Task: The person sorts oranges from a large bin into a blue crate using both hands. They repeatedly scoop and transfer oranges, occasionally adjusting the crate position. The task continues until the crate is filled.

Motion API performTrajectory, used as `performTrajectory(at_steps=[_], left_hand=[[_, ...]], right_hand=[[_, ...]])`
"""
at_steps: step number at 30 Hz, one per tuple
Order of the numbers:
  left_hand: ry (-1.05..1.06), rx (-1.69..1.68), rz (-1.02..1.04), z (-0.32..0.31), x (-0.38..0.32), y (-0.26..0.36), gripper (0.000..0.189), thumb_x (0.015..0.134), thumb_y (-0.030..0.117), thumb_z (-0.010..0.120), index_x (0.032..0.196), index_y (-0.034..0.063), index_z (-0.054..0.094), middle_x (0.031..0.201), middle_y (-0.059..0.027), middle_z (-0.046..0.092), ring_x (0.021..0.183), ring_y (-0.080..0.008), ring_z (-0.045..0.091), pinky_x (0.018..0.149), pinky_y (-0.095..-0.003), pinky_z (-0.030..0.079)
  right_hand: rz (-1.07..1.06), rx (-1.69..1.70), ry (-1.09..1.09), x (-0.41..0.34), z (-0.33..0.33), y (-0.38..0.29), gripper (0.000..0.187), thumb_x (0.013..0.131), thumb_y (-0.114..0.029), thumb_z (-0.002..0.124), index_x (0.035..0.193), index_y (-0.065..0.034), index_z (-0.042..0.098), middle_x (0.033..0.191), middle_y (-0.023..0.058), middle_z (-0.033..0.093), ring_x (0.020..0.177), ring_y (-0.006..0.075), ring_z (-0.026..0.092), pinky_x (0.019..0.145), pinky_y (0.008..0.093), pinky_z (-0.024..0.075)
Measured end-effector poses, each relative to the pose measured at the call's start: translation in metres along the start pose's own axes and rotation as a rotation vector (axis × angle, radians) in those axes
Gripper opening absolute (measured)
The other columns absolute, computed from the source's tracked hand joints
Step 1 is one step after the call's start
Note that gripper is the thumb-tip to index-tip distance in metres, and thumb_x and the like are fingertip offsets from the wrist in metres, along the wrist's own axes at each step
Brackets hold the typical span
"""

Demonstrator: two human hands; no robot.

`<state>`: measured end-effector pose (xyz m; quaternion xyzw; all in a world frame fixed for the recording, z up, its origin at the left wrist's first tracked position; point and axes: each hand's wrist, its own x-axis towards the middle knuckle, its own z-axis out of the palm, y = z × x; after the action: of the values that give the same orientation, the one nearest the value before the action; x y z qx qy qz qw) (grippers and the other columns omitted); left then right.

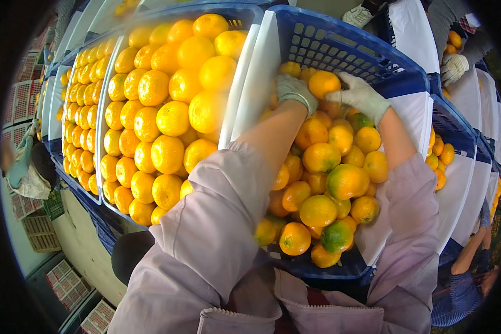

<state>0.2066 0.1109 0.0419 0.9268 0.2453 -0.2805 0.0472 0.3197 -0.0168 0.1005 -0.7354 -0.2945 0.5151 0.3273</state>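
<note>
In front of me is a blue plastic crate (355, 46) with white lining sheets along its sides and a loose heap of mandarin oranges (320, 158), some with green patches. Both my hands wear pale gloves and are inside its far part. My left hand (295, 91) reaches down by the left lining, back up; its fingers are hidden, so what they hold cannot be seen. My right hand (361, 95) has thumb and forefinger at the right side of one mandarin orange (324, 84), which sits between the two hands above the heap.
Left of me, a second crate (254, 26) holds mandarins (153, 87) in neat rows, with further packed crates beyond. At right stand more lined crates (455, 121) and a co-worker's gloved hand (455, 69). Another person's arm (467, 252) shows lower right; one more person (27, 163) is far left.
</note>
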Motion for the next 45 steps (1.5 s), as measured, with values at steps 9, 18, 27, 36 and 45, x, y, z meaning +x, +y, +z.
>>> performTrajectory(at_steps=[9, 18, 27, 36, 45], left_hand=[[0.018, 0.006, 0.035, -0.007, -0.008, 0.0, 0.052, 0.1, 0.046, 0.045, 0.13, 0.0102, 0.066, 0.135, -0.0129, 0.063, 0.128, -0.0307, 0.057, 0.104, -0.0423, 0.042], [0.218, -0.39, -0.138, 0.008, 0.003, -0.012, 0.048, 0.09, 0.049, 0.061, 0.12, 0.012, 0.07, 0.125, -0.015, 0.067, 0.119, -0.033, 0.062, 0.099, -0.0435, 0.051], [0.201, -0.297, -0.1, 0.0, -0.002, -0.008, 0.044, 0.089, 0.041, 0.061, 0.123, 0.0143, 0.068, 0.121, -0.0144, 0.069, 0.117, -0.0317, 0.064, 0.101, -0.0437, 0.05], [0.198, -0.343, -0.143, -0.013, -0.005, -0.009, 0.039, 0.091, 0.04, 0.059, 0.12, 0.0147, 0.068, 0.124, -0.0147, 0.067, 0.117, -0.0328, 0.063, 0.101, -0.0428, 0.049], [0.213, -0.411, -0.136, -0.003, -0.006, -0.016, 0.039, 0.09, 0.044, 0.061, 0.113, 0.0152, 0.073, 0.121, -0.015, 0.069, 0.116, -0.0323, 0.064, 0.097, -0.0433, 0.052]], right_hand=[[0.133, -0.165, 0.171, 0.103, 0.031, -0.016, 0.08, 0.081, -0.068, 0.068, 0.12, 0.0027, 0.069, 0.106, 0.0178, 0.07, 0.095, 0.0268, 0.067, 0.083, 0.0358, 0.0522], [0.044, -0.544, 0.349, 0.105, 0.036, -0.014, 0.076, 0.09, -0.069, 0.051, 0.122, -0.0031, 0.069, 0.122, 0.0241, 0.068, 0.113, 0.0378, 0.065, 0.095, 0.0429, 0.0506], [-0.293, -0.703, 0.019, -0.057, 0.06, -0.035, 0.05, 0.084, -0.045, 0.065, 0.104, 0.0015, 0.064, 0.095, 0.0255, 0.065, 0.092, 0.0402, 0.064, 0.083, 0.0452, 0.0513], [-0.055, -0.427, -0.033, -0.035, 0.038, -0.025, 0.067, 0.082, -0.049, 0.068, 0.124, 0.0018, 0.059, 0.104, 0.0195, 0.068, 0.089, 0.0295, 0.067, 0.076, 0.0393, 0.0547], [0.267, 0.586, 0.137, 0.015, 0.005, 0.018, 0.039, 0.094, -0.054, 0.055, 0.103, -0.0168, 0.06, 0.075, 0.0031, 0.056, 0.054, 0.0141, 0.047, 0.047, 0.0294, 0.0384]])
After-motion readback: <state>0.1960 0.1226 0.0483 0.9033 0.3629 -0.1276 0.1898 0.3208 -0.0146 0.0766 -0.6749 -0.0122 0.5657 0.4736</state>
